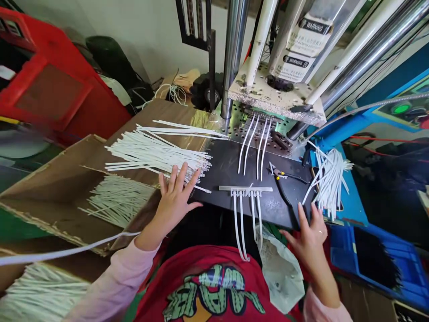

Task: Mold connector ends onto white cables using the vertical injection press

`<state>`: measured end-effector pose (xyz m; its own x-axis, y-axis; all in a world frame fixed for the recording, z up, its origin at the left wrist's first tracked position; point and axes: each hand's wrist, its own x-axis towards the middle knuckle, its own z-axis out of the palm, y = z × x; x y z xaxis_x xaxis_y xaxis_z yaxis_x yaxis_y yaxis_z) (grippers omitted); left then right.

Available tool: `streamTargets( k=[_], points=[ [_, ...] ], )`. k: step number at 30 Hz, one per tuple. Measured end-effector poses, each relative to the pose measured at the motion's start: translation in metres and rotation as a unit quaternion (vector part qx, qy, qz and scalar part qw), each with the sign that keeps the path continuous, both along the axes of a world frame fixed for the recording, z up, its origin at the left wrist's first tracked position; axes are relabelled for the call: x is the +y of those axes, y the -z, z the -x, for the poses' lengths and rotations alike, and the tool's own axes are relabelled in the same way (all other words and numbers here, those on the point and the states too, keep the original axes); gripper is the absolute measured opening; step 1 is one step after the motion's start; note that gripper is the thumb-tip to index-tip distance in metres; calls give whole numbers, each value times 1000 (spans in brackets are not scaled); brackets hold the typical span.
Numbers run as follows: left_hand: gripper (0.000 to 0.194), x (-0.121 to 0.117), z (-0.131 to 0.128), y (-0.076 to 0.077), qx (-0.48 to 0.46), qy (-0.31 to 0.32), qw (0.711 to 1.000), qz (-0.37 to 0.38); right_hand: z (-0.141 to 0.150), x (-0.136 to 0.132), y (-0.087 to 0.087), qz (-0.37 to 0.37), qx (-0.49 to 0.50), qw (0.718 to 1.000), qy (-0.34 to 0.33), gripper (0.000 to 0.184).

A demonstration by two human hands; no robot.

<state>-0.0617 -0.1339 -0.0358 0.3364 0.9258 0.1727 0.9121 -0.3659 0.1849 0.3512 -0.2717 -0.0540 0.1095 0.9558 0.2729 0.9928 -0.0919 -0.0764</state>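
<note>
My left hand [176,194] is spread flat at the near end of a pile of white cable-like strips [150,147], its fingertips at or on the strip ends. Between my hands, at the black table's edge, lies a pale plastic bar [246,189] with several white strips hanging from it over the edge. My right hand [311,230] is held with fingers apart by the table's right front edge, holding nothing. Close to it are black-handled cutting pliers [283,181] and a bundle of white strips [330,181].
A press [278,98] with metal columns stands behind the table, several white strips [256,145] reaching out from its mould. At left are a cardboard box [56,188] with more strips and a red machine [56,76]. A blue crate [395,259] is at lower right.
</note>
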Motion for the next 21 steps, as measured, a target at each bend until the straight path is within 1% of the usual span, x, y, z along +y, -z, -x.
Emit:
streamTargets(
  k=[1,3,6,12,16,18,21],
  points=[
    [110,-3,-4,6,-2,-15,1000,-3,10,0,6,-8,-21,999,28,81],
    [111,-5,-13,14,-11,-51,999,-17,27,4,13,-28,-47,995,78,77],
    [115,-5,-20,18,-21,-79,996,-34,39,12,14,-43,-55,990,121,77],
    [112,-4,-21,17,-21,-82,996,-38,39,12,14,-54,-35,989,130,82],
    [106,-4,-24,18,-20,-98,994,-44,41,14,20,-86,-25,985,145,81],
    [106,-3,-26,20,-19,-100,994,-47,42,15,23,-109,-24,983,146,79],
    [108,-2,-26,22,-14,-100,994,-48,42,17,28,-119,-25,983,140,79]
  ],
)
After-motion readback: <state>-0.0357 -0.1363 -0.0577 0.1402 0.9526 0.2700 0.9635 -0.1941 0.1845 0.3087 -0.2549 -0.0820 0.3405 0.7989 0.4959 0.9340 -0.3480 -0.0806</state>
